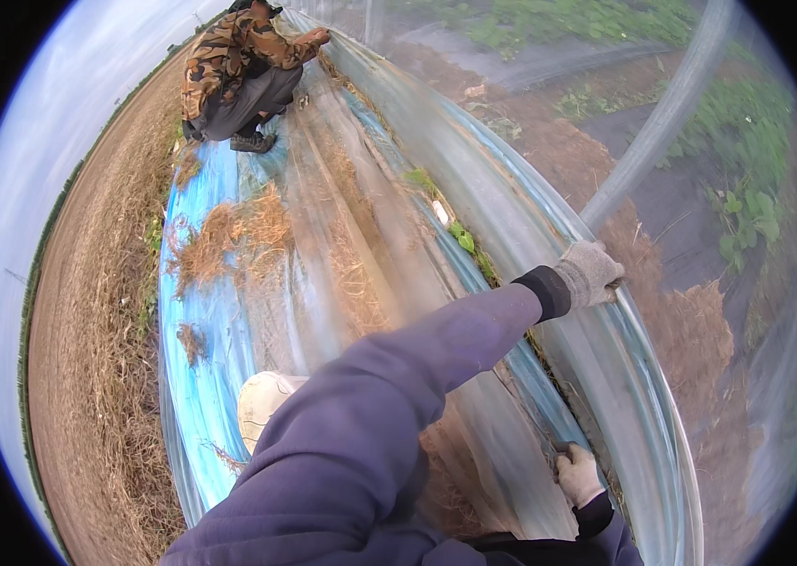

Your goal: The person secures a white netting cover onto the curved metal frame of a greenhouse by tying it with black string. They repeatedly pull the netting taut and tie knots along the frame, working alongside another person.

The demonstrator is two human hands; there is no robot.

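My left hand (pixel 586 276), in a grey knitted glove with a dark cuff, is closed on the rolled upper edge of a clear plastic greenhouse film (pixel 526 233), near a metal hoop pipe (pixel 660 127). Lower down, my right hand (pixel 577 475), in a pale glove, has its fingers curled on the edge of a bluish plastic film strip (pixel 543 389) at the foot of the wall; the fingertips are partly hidden. Between the two films runs a narrow gap with soil and green weeds (pixel 466 239).
A person in a camouflage jacket (pixel 218 64) squats farther along, hands at the film. Dry straw (pixel 264 219) lies on the ground sheet (pixel 211 382). A pale boot (pixel 264 407) shows beside my arm. Leafy plants (pixel 745 212) grow behind the film; a bare field (pixel 80 297) stretches left.
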